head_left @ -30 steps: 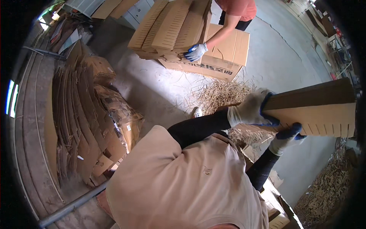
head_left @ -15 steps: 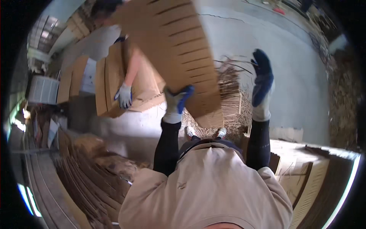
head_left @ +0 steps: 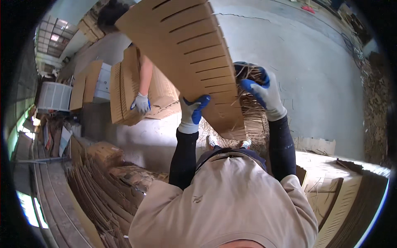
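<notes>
A large brown cardboard sheet (head_left: 186, 53) with a row of narrow slots along its right side stands tilted in front of me. My left hand (head_left: 192, 113), in a white and blue work glove, grips its lower left edge with the thumb across the face. At the sheet's right edge, my right hand (head_left: 269, 95), gloved alike, is curled around a bunch of thin cardboard strips (head_left: 253, 75). Its far fingers are partly hidden behind the strips. Below, a pile of similar strips (head_left: 257, 127) lies on the floor by my shoes.
Across on the left, a co-worker's gloved hand (head_left: 142, 103) rests by a stack of slotted cardboard (head_left: 124, 97). Behind it stands a white slatted bin (head_left: 54, 97). Stacked cardboard sheets (head_left: 97, 194) lie near left, and more slotted cardboard (head_left: 339, 211) lies near right.
My right hand has come in from the right, from raised and open to closed around strips at the sheet's edge. My left hand keeps its grip. The co-worker's hand has shifted slightly right.
</notes>
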### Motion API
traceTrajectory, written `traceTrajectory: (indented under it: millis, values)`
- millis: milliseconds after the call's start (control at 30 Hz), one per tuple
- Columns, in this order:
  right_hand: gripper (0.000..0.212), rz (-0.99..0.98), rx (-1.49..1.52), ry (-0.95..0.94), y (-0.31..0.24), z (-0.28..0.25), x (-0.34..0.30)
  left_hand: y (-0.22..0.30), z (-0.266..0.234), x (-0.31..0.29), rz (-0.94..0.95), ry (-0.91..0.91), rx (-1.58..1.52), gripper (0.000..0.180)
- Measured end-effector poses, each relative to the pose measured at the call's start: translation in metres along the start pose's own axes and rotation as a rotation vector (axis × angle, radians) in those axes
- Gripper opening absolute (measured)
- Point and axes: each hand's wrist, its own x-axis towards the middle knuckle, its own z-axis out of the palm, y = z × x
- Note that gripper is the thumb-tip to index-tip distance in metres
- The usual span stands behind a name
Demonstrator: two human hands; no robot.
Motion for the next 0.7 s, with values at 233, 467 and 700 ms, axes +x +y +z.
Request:
traceTrajectory:
  millis: [233,467,700]
  values:
    - [0.023,-0.062,-0.171,0.237,0.007,0.023,-0.011,0.0,0.021,-0.003,-0.074,0.042,-0.047,0.054]
    - [0.017,-0.209,-0.335,0.306,0.029,0.016,-0.014,-0.015,0.003,-0.009,-0.067,0.048,-0.069,0.059]
    - [0.031,-0.064,0.354,0.5,0.04,0.024,-0.014,-0.024,-0.009,-0.009,-0.035,0.141,0.165,0.055]
